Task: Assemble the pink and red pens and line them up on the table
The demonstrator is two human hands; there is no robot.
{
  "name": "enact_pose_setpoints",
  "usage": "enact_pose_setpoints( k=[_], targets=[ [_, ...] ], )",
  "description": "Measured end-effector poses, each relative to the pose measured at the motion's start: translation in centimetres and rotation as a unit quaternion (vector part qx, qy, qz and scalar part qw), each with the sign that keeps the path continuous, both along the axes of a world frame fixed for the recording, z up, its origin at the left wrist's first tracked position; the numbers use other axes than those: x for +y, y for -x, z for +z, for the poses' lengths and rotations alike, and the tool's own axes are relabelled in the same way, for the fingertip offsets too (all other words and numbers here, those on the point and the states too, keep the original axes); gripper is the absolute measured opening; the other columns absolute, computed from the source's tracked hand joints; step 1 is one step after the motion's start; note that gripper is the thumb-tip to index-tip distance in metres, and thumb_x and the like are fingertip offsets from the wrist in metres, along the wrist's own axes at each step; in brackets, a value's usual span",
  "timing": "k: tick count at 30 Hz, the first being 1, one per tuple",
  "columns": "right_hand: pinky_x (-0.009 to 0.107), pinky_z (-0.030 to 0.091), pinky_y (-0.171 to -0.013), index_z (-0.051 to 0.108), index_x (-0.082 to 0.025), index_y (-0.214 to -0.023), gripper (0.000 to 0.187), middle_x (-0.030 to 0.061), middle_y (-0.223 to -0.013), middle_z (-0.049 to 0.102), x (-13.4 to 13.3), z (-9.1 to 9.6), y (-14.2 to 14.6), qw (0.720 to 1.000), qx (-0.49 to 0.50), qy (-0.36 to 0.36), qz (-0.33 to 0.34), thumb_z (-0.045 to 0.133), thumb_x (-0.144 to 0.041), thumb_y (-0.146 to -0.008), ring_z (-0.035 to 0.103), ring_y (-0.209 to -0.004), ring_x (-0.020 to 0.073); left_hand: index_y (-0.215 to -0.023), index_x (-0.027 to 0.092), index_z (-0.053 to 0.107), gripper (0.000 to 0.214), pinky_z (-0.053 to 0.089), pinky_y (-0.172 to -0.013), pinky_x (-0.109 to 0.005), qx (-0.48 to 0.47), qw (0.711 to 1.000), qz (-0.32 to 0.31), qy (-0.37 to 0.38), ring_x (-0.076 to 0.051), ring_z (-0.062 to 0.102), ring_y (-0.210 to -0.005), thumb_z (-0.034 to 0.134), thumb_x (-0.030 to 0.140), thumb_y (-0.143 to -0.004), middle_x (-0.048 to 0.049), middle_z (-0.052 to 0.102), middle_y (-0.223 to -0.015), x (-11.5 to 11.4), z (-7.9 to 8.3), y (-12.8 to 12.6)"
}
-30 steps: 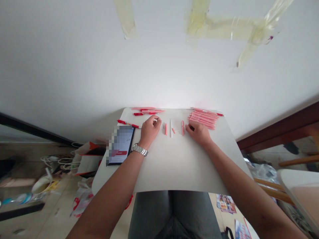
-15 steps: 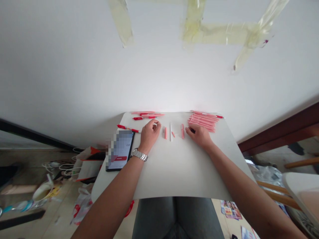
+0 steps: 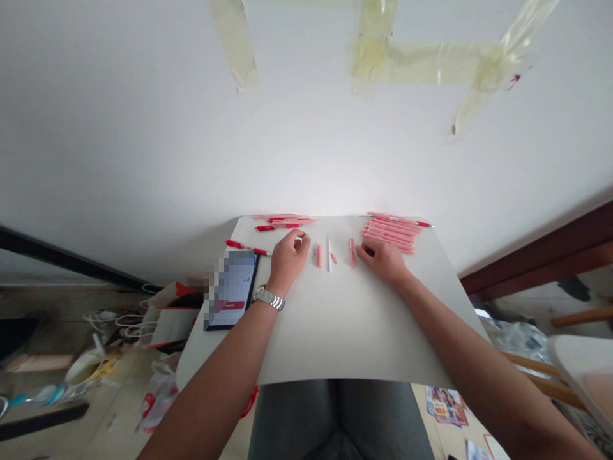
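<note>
White table (image 3: 335, 338) against a pale wall (image 3: 306, 147), with a white tube (image 3: 329, 255) between left hand (image 3: 290, 255) and right hand (image 3: 383, 259)

Left fingers loosely curled toward the thumb, right fingers folded inward; contents of either, impossible to make out. Just beside the right fingertips, a pink barrel (image 3: 351, 253), long axis toward the wall. Near the left fingertips, a short pink piece (image 3: 319, 257), same direction. Midway between both sets of fingers, the white tube, aimed straight at the wall; close by on its right, a small pink tip (image 3: 334, 259), aslant. Beyond the right fingers, a row of pink pens (image 3: 391, 234), crosswise, right ends slightly nearer. Beyond the left fingers, red and pink pens (image 3: 287, 222), crosswise along the far edge. Left of the left knuckles, a slanted red pen (image 3: 248, 247) and a tablet (image 3: 234, 291). Back from both hands, broad white tabletop down to the near edge.
</note>
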State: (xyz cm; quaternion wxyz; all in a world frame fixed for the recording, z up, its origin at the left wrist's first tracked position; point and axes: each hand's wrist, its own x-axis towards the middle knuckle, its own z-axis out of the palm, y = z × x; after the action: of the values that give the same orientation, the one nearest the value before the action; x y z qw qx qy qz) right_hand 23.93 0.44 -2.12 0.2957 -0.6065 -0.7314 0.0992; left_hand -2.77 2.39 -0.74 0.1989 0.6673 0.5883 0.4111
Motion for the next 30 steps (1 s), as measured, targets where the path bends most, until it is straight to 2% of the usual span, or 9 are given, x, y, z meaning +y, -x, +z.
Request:
enact_pose_setpoints(
  k=[10,30],
  targets=[
    [0.029,0.027,-0.056,0.047,-0.021,-0.063,0.037,0.0,-0.065,0.06,0.17,0.12,0.02,1.0,-0.013,-0.014,0.016,0.058,-0.039,-0.094,0.046,-0.058,0.0126,-0.088,0.024,0.068,0.021,0.032,-0.059,-0.03,-0.002,1.0,0.004,0.003,-0.016,0.053,-0.056,0.056,0.039,-0.097,0.003,0.058,-0.061,0.14,0.12,-0.05],
    [0.029,0.025,-0.057,0.047,-0.021,-0.064,0.037,0.0007,-0.066,0.06,0.09,0.23,-0.13,0.999,-0.034,-0.011,0.033,0.056,-0.04,-0.095,0.046,-0.06,0.0125,-0.088,0.023,0.066,0.022,0.03,-0.06,-0.029,-0.002,1.0,0.004,0.003,-0.015,0.05,-0.056,0.055,0.04,-0.098,0.0036,0.056,-0.06,-0.04,0.11,-0.34]
  ],
)
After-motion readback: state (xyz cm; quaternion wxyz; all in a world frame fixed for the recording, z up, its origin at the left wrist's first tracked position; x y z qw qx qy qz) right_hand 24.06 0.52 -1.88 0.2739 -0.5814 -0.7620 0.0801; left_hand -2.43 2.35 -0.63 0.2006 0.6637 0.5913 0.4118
